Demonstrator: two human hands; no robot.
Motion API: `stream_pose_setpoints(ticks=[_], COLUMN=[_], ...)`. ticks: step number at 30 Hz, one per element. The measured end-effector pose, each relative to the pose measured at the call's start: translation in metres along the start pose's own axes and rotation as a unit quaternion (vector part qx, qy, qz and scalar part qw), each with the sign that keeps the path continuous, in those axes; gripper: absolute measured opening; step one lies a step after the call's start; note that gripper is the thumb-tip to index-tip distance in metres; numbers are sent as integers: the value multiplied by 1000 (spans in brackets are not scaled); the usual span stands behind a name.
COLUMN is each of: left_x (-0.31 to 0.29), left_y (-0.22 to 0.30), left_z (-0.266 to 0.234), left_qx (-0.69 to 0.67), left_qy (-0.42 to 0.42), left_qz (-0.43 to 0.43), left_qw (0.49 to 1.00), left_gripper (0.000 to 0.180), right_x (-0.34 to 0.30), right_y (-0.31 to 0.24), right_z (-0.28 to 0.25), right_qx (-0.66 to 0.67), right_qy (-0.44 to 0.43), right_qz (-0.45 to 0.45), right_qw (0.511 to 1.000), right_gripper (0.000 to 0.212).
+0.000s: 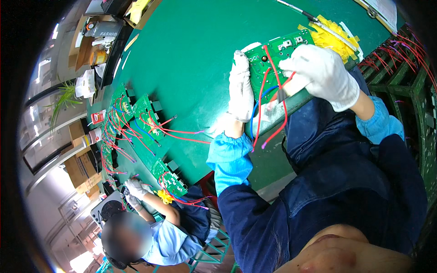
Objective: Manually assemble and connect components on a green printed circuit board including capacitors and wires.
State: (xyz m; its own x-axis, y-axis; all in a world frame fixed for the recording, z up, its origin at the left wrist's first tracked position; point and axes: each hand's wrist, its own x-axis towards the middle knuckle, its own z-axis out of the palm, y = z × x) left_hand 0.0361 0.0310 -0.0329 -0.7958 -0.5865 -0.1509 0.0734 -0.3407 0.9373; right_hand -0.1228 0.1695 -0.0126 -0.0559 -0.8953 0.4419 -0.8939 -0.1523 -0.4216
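A green circuit board (257,81) is tilted up at the table's front edge, with red wires (285,113) and a blue wire (253,119) hanging from it. My left hand (241,88), in a white glove, grips the board along its left edge; the thumb is hidden. Over the board's right side, my right hand (325,75), also gloved, is closed with its fingertips pinched together. A short stretch of red wire runs into that pinch. The fingertips' exact hold on it is partly hidden.
Yellow strips (328,40) lie right of the board, a pen (298,10) across them. A clipboard (382,13) sits far right, above a green rack (416,91) with red wires. More wired boards (148,113) line the table's left. A co-worker (170,239) sits at lower left.
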Motion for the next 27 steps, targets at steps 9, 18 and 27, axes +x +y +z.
stream_pose_setpoints(ticks=[9, 18, 27], left_x=[-6, 0, -1], left_y=[-2, -33, -13], left_z=[-18, -34, -28], left_qx=[-24, 96, 74], left_qy=[-23, 48, 25], left_qz=[-77, 38, 3], left_qw=[996, 994, 997], left_gripper=[55, 54, 51], right_x=[37, 93, 129], right_y=[-3, 25, 14], right_z=[-3, 21, 48], right_qx=[-39, -26, -84], right_qy=[-5, -38, -201], right_qz=[-70, 60, 24], right_qw=[997, 997, 976], right_gripper=[32, 21, 47])
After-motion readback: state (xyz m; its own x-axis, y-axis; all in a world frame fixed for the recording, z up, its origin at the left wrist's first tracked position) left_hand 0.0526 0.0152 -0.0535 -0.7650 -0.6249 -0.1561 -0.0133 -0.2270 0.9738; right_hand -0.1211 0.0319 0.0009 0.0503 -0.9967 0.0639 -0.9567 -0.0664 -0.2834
